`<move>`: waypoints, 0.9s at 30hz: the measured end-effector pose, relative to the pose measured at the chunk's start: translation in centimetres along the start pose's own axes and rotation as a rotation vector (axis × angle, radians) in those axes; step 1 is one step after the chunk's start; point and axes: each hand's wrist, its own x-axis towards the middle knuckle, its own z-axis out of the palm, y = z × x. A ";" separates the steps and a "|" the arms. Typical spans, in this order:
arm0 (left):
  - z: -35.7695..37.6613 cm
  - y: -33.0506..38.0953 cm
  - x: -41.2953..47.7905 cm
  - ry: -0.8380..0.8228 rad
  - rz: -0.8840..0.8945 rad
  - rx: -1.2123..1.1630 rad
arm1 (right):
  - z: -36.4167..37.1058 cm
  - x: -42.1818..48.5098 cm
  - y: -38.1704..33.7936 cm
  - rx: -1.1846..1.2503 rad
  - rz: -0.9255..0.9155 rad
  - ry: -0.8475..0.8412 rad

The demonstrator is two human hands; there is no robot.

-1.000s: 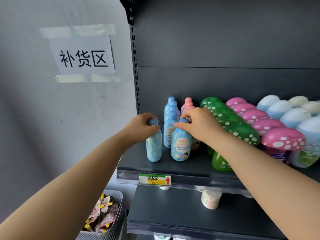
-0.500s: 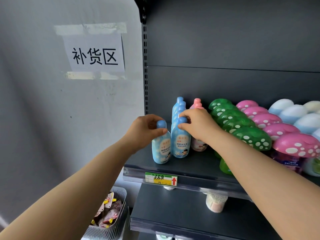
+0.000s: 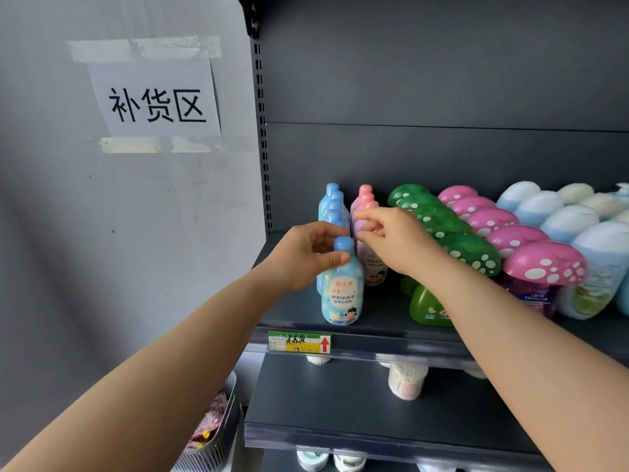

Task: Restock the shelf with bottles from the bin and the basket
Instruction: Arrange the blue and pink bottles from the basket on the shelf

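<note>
Head view: the left hand (image 3: 304, 258) curls its thumb and fingers around the neck of a blue bottle (image 3: 342, 291). The bottle stands upright at the front of the shelf (image 3: 384, 313). The right hand (image 3: 396, 243) is at the top of a pink bottle (image 3: 373, 269) just beside it. Thumb and forefinger flank the cap, though I cannot tell whether they pinch it. A basket (image 3: 223, 434) sits lower left.

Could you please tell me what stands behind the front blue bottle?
More blue bottles in a row; only their caps and shoulders show. The front bottle and left hand cover the rest.
</note>
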 end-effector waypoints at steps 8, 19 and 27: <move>1.7 -2.4 -2.6 0.120 -0.039 0.176 | 1.2 -3.6 0.0 0.064 0.053 0.000; 0.0 -2.8 -2.7 0.047 -0.075 0.288 | 3.8 -5.2 -0.3 0.129 0.115 -0.019; 1.9 4.4 -3.3 0.313 0.306 0.650 | -2.5 -7.5 -0.5 -0.235 -0.103 0.189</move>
